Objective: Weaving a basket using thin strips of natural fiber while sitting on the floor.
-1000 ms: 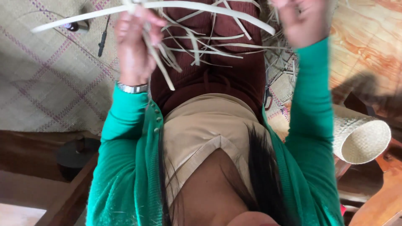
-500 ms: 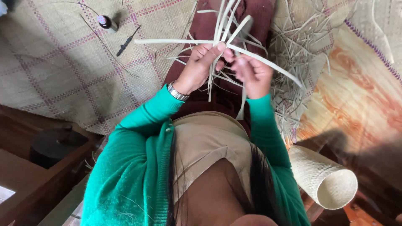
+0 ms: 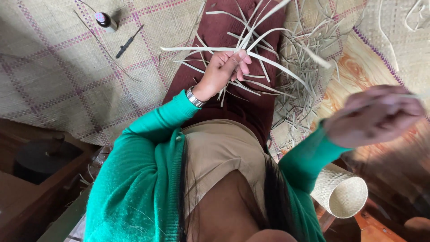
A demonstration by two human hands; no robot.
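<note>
My left hand (image 3: 224, 71) is closed around a bunch of pale flat reed strips (image 3: 251, 45) that fan out over my dark red skirt (image 3: 237, 103); a metal watch sits on that wrist. My right hand (image 3: 376, 114) is raised at the right, blurred, with its fingers closed on one thin pale strip (image 3: 416, 95) that runs off toward the right edge. Both arms wear green sleeves.
A woven mat (image 3: 58, 76) with purple lines covers the floor. On it lie a small bottle (image 3: 106, 21), a dark thin tool (image 3: 129, 41) and a heap of loose strips (image 3: 309, 67). A rolled mat (image 3: 342, 193) rests at lower right. Dark wooden furniture (image 3: 40, 179) stands at lower left.
My right hand has left the bunch and swung out to the right, drawing one strip with it. My left hand keeps hold of the bunch. The camera view has shifted left.
</note>
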